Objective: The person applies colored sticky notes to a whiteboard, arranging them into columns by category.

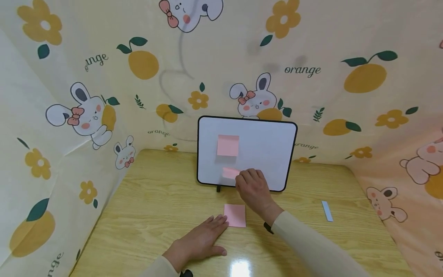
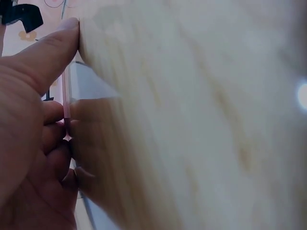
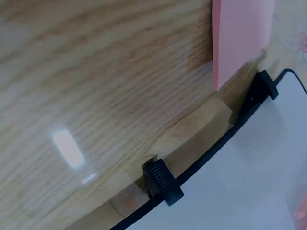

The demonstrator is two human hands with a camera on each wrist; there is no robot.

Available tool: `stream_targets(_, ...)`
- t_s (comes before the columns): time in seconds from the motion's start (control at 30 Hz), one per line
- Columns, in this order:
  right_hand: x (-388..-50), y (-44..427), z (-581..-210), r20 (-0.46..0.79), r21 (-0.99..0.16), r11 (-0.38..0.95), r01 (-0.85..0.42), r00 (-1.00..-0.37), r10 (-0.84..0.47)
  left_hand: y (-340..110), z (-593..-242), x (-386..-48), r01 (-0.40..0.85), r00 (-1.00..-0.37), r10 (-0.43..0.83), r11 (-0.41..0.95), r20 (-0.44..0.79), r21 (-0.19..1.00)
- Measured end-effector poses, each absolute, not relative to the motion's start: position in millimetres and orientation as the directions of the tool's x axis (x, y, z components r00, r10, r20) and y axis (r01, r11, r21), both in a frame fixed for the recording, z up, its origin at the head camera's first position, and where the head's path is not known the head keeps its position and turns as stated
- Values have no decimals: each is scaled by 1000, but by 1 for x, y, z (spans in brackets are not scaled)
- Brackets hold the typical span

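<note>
My right hand [image 1: 254, 190] is in front of the lower part of a small whiteboard [image 1: 266, 150], fingers curled, pinching the right edge of a pink sticky note [image 1: 230, 173]. Whether that note touches the board I cannot tell. Higher on the board another pink sticky note [image 1: 228, 145] is stuck, its lower edge standing slightly off. On the table lies a pad of pink sticky notes [image 1: 236, 215], its thickness visible in the right wrist view [image 3: 242, 40]. My left hand [image 1: 202, 238] rests palm down, its fairly straight fingertips at the pad's left edge and thumb spread.
The black-framed board stands on the wooden table [image 1: 155, 200] on small black feet [image 3: 163, 179], near the back wall. A light blue strip [image 1: 327, 211] lies at the right. Printed cloth walls [image 1: 214, 50] enclose the table on the back and both sides.
</note>
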State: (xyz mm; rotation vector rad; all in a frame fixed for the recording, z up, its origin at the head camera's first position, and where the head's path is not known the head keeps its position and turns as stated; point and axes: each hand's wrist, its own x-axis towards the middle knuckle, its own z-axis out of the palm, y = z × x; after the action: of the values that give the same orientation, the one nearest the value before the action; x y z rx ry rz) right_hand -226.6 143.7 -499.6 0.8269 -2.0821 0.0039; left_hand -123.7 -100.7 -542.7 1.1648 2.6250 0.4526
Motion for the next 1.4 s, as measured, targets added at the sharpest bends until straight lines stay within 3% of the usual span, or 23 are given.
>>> stream_targets(0.6,-262,115,-498,777,313,774,-550,-321,-542,-101,-547,-126,643,-673,732,648,-104,407)
stream_targets(1.4,-272,115,-499,737,317,799,-511,-396,-547,-102,-548,-127,630,-671,733,645,-116,431)
